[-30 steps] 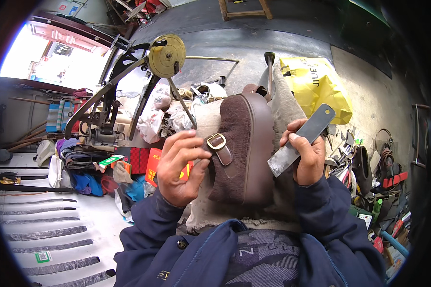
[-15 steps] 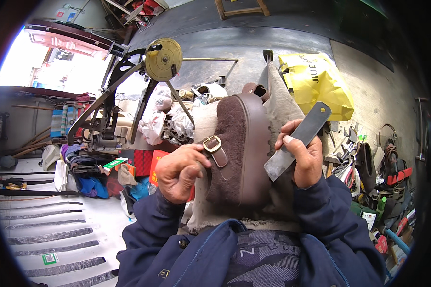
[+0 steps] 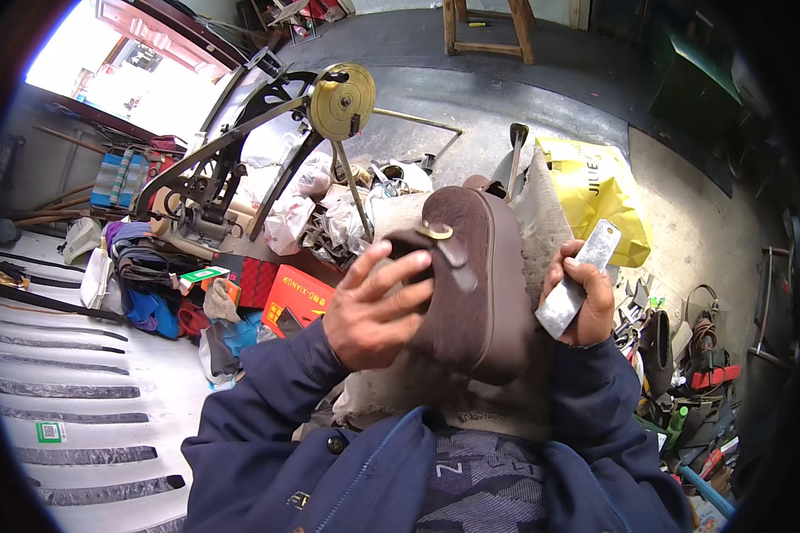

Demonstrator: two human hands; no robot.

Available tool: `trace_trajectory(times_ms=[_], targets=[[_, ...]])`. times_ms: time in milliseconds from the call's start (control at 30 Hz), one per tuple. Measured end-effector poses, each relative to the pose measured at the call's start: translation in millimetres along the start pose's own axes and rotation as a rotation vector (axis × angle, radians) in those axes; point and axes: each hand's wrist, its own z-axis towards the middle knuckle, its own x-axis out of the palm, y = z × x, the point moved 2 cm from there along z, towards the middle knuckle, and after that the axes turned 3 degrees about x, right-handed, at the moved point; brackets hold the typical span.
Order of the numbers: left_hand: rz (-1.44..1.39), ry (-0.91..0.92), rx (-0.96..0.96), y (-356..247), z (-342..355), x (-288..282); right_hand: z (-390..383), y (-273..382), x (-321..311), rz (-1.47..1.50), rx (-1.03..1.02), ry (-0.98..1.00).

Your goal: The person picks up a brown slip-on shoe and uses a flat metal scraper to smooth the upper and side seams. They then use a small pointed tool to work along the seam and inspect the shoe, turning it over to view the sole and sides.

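A dark brown fuzzy shoe [image 3: 480,293] with a thick sole lies tilted on the beige cloth over my lap, its sole side toward the right. A gold buckle [image 3: 435,232] and short strap on its upper are blurred. My left hand [image 3: 378,306] is at the shoe's opening, fingers stretched and spread apart; whether the fingertips press on the shoe I cannot tell. To the right of the shoe, my right hand [image 3: 587,298] is closed around a flat metal knife blade [image 3: 601,247] with a hole at its upper end. The blade's lower end points toward the sole, apart from it.
A hand-cranked sewing machine [image 3: 231,169] with a brass wheel [image 3: 342,100] stands at the far left. Beyond the cloth are a yellow bag [image 3: 596,191] and a wooden stool [image 3: 489,31]. A red box [image 3: 298,300] lies left; tools [image 3: 707,355] crowd the right. Dark strips [image 3: 71,391] line the left.
My left hand has gone from a curled grasp near the buckle to spread fingers at the shoe's opening. The shoe has tilted and shifted right. The blade has turned in my right hand, showing a brighter face.
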Motion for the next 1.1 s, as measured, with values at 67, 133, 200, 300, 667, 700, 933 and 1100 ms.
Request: trace_trajectory(times_ms=[67, 133, 200, 300, 667, 700, 933, 1100], targets=[[-0.09, -0.083, 0.008, 17, 34, -18, 4, 7, -8, 0.167, 0.043, 0.069], [-0.334, -0.23, -0.016, 25, 69, -31, 4, 10, -18, 0.335, 0.068, -0.068], [-0.631, -0.326, -0.275, 23, 91, -41, 4, 15, -25, 0.38, 0.052, -0.061], [-1.186, -0.492, -0.496, 33, 110, -39, -6, 32, -28, 0.388, 0.033, 0.284], [-1.644, -0.236, -1.113, 60, 24, 71, -26, 5, 5, -0.39, 0.207, 0.126], [-1.686, -0.192, -1.056, 58, 18, 68, -26, -1, 7, -0.419, 0.237, 0.127], [-1.459, 0.334, -1.116, 56, 15, 58, -21, -5, 7, -0.507, 0.215, 0.148], [-1.335, 0.303, -1.085, 53, 27, 61, -23, -4, 7, -0.512, 0.243, 0.152]])
